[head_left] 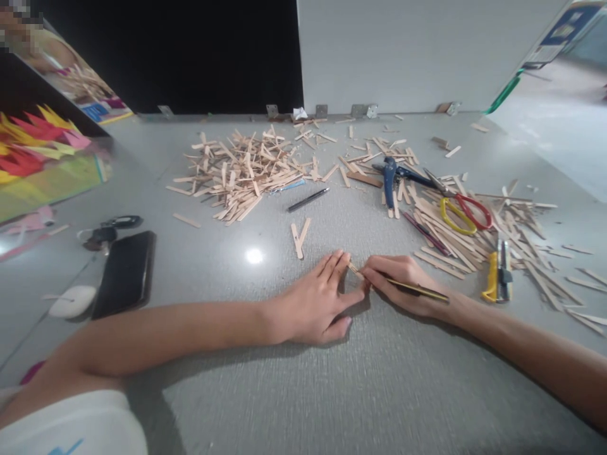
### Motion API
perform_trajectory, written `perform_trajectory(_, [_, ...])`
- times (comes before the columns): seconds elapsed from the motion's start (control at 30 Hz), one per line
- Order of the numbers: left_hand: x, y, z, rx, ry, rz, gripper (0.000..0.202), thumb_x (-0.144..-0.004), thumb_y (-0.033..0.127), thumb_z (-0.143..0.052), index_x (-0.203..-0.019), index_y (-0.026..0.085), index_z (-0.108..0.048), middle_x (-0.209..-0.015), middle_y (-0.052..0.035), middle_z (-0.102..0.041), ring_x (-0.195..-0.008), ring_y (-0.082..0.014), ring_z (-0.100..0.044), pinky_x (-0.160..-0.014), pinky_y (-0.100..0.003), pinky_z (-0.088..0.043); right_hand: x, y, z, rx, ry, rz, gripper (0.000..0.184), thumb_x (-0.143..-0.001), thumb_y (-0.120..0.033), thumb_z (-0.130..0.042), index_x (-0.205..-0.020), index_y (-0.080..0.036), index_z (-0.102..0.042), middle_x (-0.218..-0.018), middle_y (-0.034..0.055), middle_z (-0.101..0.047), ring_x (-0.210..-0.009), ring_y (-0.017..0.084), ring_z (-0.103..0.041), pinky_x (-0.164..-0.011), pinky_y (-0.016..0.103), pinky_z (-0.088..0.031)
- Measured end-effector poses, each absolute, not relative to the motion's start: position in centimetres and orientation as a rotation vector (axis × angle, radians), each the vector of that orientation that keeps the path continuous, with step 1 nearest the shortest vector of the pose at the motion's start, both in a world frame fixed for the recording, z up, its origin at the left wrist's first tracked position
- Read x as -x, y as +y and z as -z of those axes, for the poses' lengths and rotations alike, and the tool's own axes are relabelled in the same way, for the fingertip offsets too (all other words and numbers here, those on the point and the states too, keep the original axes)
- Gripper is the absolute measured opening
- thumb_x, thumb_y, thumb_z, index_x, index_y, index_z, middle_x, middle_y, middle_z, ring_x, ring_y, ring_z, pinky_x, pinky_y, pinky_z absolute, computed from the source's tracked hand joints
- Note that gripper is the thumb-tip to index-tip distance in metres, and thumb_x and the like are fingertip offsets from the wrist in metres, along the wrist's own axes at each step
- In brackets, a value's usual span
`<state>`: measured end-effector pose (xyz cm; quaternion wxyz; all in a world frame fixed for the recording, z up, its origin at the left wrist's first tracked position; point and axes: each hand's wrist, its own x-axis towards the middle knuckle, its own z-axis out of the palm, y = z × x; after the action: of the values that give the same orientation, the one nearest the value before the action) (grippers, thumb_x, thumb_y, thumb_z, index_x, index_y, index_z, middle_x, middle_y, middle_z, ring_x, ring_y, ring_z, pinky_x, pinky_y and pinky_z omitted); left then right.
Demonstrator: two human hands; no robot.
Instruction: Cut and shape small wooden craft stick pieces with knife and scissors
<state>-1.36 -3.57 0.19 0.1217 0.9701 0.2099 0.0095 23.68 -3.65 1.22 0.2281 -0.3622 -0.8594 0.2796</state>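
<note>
My right hand [403, 281] is closed around a dark, yellow-striped pencil [420, 290], its tip end meeting a small wooden stick [353, 270]. My left hand [317, 303] lies on the table with fingers spread; its fingertips touch that stick and steady it on the surface. Part of the stick is hidden by the fingers. Just beyond my left hand, two craft sticks [299, 239] lie joined in a Y shape. Farther off rests a black pen [308, 200].
A heap of craft sticks [246, 167] sits at the back. On the right are blue-handled pliers [389, 180], scissors [458, 215], a yellow cutter [493, 278] and more sticks. A phone [126, 272], keys [102, 237] and a white mouse-like object [73, 302] lie left.
</note>
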Motion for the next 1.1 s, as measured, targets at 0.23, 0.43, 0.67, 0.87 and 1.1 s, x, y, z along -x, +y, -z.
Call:
perform_trajectory(0.23, [1.6, -3.6, -0.2, -2.8, 0.605, -0.046, 0.069, -0.104, 0.044, -0.058, -0.164, 0.014, -0.043, -0.178, -0.0302, -0.023, -0.164, -0.0556, -0.019, -0.128, -0.073, -0.028, -23.3, -3.9, -1.4, 1.217, -1.937, -0.997, 0.04, -0.112, -0.035, -0.047, -0.076, -0.022, -0.057, -0.055, -0.0047, -0.058, -0.044, 0.01, -0.052, -0.047, 0.023, -0.04])
perform_trajectory(0.43, [2.2, -3.4, -0.4, -2.81, 0.562, -0.141, 0.062, -0.103, 0.042, -0.063, -0.156, 0.011, -0.051, -0.176, -0.0333, -0.024, -0.163, -0.0564, -0.019, -0.127, -0.074, -0.032, -23.3, -4.0, -1.0, 1.15, -2.009, -0.535, 0.023, -0.109, -0.032, -0.057, -0.098, -0.02, -0.074, -0.073, 0.0016, -0.074, -0.058, 0.014, -0.066, -0.058, 0.025, -0.052])
perform_trajectory(0.67, [2.5, -2.2, 0.7, -2.931, 0.604, -0.386, 0.029, -0.115, 0.032, -0.05, -0.125, 0.009, -0.066, -0.152, -0.0314, -0.062, -0.149, -0.0432, -0.056, -0.121, -0.06, -0.051, -23.2, -3.5, 0.1, 1.255, -1.973, -0.386, 0.026, -0.105, -0.016, -0.049, -0.121, -0.019, -0.069, -0.094, 0.0058, -0.08, -0.059, 0.013, -0.065, -0.058, 0.025, -0.054])
perform_trajectory(0.87, [2.6, -1.2, 0.7, -2.858, 0.738, -0.749, 0.017, -0.113, 0.02, -0.052, -0.102, 0.016, -0.064, -0.117, -0.0155, -0.079, -0.124, -0.0293, -0.075, -0.103, -0.046, -0.064, -23.3, -3.7, 0.2, 1.231, -1.781, -0.634, 0.034, -0.108, -0.018, -0.04, -0.133, -0.021, -0.064, -0.111, 0.0091, -0.08, -0.063, 0.013, -0.069, -0.061, 0.028, -0.062])
perform_trajectory(1.1, [2.3, -1.4, 0.0, -2.71, 1.038, -0.511, 0.047, -0.105, 0.064, -0.059, -0.095, 0.019, -0.063, -0.087, -0.0068, -0.073, -0.078, -0.0246, -0.074, -0.062, -0.033, -0.057, -22.9, -3.6, 0.9, 1.214, -1.594, -0.729, 0.058, -0.101, -0.029, -0.062, -0.156, -0.026, -0.048, -0.156, 0.019, -0.058, -0.086, 0.017, -0.077, -0.071, 0.033, -0.071])
